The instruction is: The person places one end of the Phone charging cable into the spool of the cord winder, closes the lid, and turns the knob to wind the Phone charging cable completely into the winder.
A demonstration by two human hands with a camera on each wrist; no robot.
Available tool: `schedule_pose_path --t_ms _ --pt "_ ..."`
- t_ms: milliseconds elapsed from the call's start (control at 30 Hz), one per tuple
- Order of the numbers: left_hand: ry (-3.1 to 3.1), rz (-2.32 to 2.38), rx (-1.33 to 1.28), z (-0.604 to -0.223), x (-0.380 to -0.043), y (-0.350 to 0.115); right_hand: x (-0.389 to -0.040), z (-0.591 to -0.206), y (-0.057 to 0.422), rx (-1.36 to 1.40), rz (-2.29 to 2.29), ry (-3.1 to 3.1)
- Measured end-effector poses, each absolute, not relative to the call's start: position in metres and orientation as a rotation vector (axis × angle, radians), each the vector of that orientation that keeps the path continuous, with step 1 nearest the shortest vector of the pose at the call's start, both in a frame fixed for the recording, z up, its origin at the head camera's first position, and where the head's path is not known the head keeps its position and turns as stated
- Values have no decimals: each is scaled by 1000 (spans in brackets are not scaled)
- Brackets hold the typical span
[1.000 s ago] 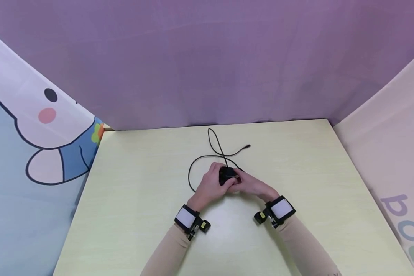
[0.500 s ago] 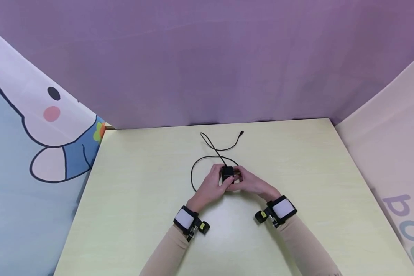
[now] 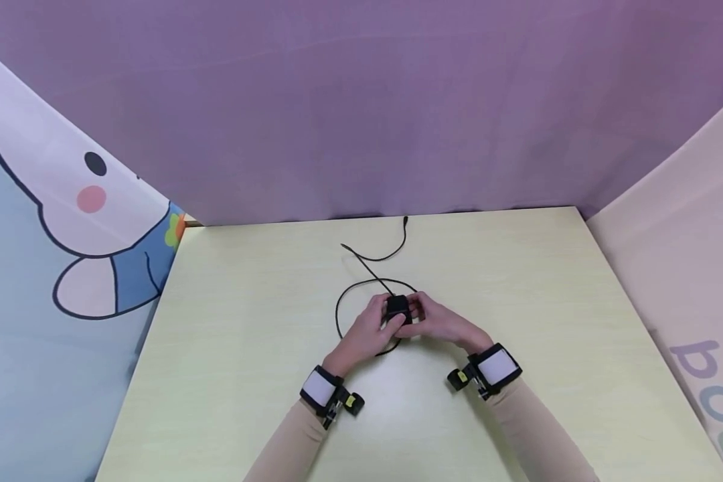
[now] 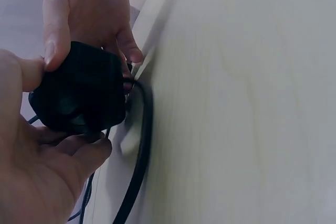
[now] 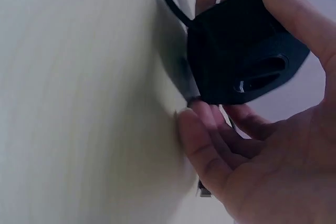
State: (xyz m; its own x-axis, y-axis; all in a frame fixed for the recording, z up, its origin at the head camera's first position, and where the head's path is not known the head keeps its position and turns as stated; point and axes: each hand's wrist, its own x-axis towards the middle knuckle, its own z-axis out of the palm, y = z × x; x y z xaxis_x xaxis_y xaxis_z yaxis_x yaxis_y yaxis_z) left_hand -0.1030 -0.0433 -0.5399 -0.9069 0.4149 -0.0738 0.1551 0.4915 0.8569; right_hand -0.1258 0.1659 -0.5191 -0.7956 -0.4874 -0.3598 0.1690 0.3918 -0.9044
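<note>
A black boxy device (image 3: 397,306) with a black cable is held between both hands close over the table. My left hand (image 3: 364,331) grips it from the left, thumb on the near side and fingers underneath, as the left wrist view shows. From the right, my right hand (image 3: 440,320) holds it with the thumb along its edge and the fingers below. In the right wrist view the device (image 5: 236,45) shows two oval slots on one face. Its cable (image 4: 143,140) curves down beside the table in the left wrist view.
The thin cable (image 3: 367,268) crosses itself behind the hands, and its small connector (image 3: 406,219) lies at the back edge of the pale table (image 3: 235,301). A loop passes left of the left hand. A purple curtain (image 3: 361,120) hangs behind the table.
The connector end of the cable has swung left and back to the table's rear edge. The black device has been turned in the hands; both hands stay in nearly the same place.
</note>
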Motion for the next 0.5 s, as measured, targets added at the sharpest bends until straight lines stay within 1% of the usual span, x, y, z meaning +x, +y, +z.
schedule_pose_path --t_ms 233,500 --pt "2488 1356 485 -542 -99 -42 -126 -513 177 -263 -1348 2096" --pt "2524 1320 516 -545 -95 -39 -127 -513 184 -403 -1331 2202"
